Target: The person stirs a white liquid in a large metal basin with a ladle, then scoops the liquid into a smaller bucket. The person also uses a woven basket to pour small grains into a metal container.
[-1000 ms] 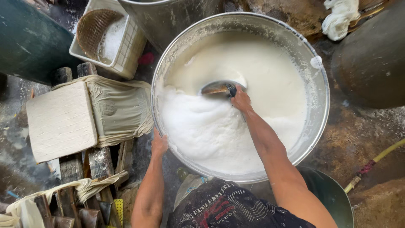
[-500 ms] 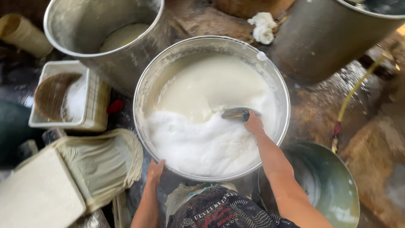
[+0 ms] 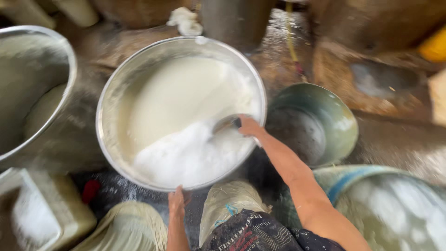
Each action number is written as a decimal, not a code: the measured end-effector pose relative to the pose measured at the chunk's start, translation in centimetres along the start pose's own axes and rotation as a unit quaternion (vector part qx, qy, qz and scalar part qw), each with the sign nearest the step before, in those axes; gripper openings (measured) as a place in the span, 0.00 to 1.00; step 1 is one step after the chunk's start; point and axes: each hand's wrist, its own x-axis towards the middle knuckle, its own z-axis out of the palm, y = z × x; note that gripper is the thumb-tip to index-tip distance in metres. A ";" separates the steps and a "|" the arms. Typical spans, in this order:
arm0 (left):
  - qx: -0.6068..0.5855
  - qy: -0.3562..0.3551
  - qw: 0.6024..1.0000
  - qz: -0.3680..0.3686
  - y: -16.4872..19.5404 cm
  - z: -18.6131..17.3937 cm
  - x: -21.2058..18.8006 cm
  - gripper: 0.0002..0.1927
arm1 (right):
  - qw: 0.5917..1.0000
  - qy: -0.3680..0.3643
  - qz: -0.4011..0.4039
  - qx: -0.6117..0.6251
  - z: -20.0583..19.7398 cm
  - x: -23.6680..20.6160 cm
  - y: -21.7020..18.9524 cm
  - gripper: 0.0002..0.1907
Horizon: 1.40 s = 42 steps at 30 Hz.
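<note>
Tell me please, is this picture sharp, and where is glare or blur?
Head view: motion blur softens everything, most at the edges; the big metal basin rim shows bright glare; the right hand holding a scoop and the left hand on the rim are only roughly outlined.

I see my right hand [image 3: 250, 126] gripping a ladle [image 3: 226, 124] in the foamy white liquid [image 3: 186, 116]; my left hand [image 3: 175, 201] rests on the metal basin's [image 3: 108, 95] near rim. An empty green bowl [image 3: 337, 118] sits just beside it.

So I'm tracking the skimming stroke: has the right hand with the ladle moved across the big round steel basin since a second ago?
Yes. The right hand went from mid-basin to the big round steel basin's right rim.
</note>
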 end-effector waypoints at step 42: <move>0.391 -0.570 0.324 0.647 -22.8 36.0 -28.2 0.17 | 0.457 0.169 0.488 0.724 13.2 -55.5 38.5 0.07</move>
